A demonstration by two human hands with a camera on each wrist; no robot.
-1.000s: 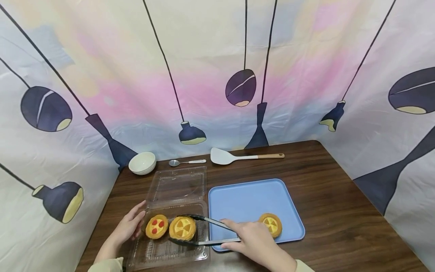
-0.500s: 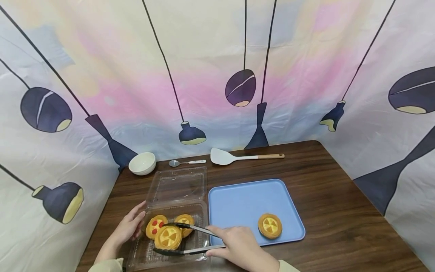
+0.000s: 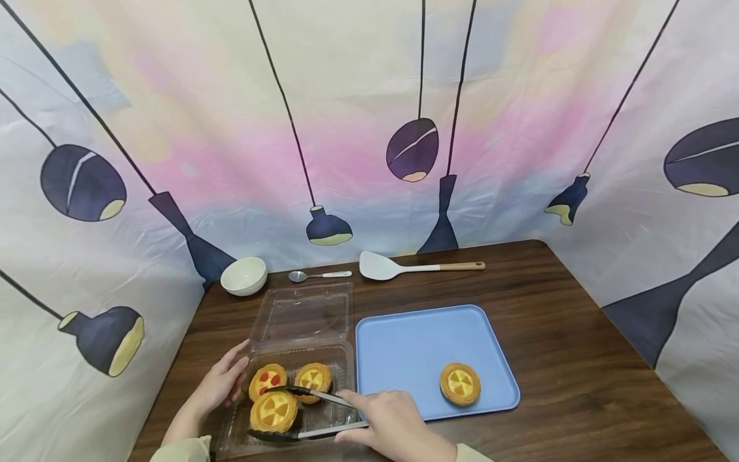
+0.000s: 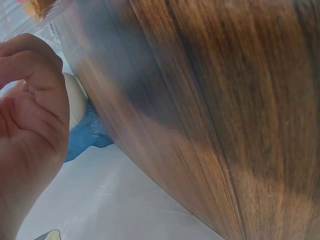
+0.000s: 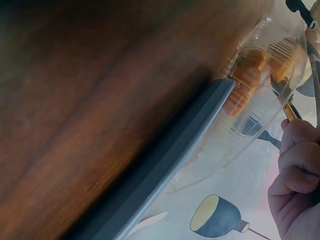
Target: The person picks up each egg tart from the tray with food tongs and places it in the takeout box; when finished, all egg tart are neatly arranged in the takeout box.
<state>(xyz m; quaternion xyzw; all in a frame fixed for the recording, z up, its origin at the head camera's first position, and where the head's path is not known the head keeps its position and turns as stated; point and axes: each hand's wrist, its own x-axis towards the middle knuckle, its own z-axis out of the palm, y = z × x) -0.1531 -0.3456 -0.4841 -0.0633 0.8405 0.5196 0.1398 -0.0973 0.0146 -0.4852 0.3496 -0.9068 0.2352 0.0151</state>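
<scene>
In the head view my right hand (image 3: 398, 423) grips a pair of tongs (image 3: 331, 431) with black tips and metal arms. The tips lie around an egg tart (image 3: 274, 412) with yellow wedge marks, over the lower left of a clear plastic container (image 3: 329, 420). Behind it in the container are a tart with red spots (image 3: 269, 378), partly covered, and another wedge-marked tart (image 3: 314, 378). My left hand (image 3: 216, 382) rests at the container's left edge, fingers bent loosely; the left wrist view cuts off its fingertips. My right hand (image 5: 297, 175) also shows in the right wrist view.
A blue tray (image 3: 416, 346) lies right of the container, bearing one wedge-marked tart (image 3: 460, 384). Along the back stand a white bowl (image 3: 244, 276), a small spoon (image 3: 320, 276) and a white spatula (image 3: 416, 266) with a wooden handle. The container's lid (image 3: 306, 314) lies folded back.
My right hand has carried the tart in the tongs left and toward me, to the container's lower left. The tart behind it came into view. My left hand stays put.
</scene>
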